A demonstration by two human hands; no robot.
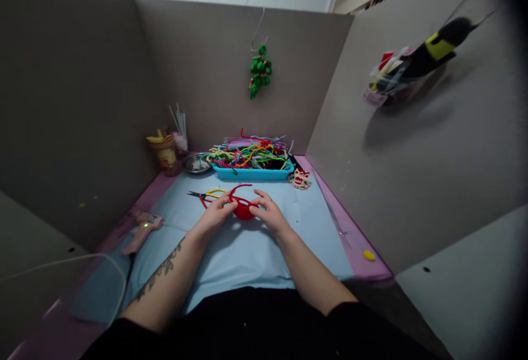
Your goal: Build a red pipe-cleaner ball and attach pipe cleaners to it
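Fingers of the left hand [216, 211] and right hand [270, 215] pinch a curved, fuzzy red pipe-cleaner piece [243, 213] from 2 sides, near the frame's centre. Bending it neatly probably wants light, even pressure and small adjustments. Its long axis seems roughly left-to-right, rounded side toward the frame's bottom; 1 thin red end [243, 185] points right.

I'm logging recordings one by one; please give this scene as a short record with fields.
Left hand: holds the left side of a red piece
Right hand: holds its right side
Beside left hand: scissors, one handle yellow, one red
Beyond hands: blue tray heaped with colourful strands
Left of tray: metal dish
Person's left: pink glue gun, green light lit
Hanging above tray: green ornament
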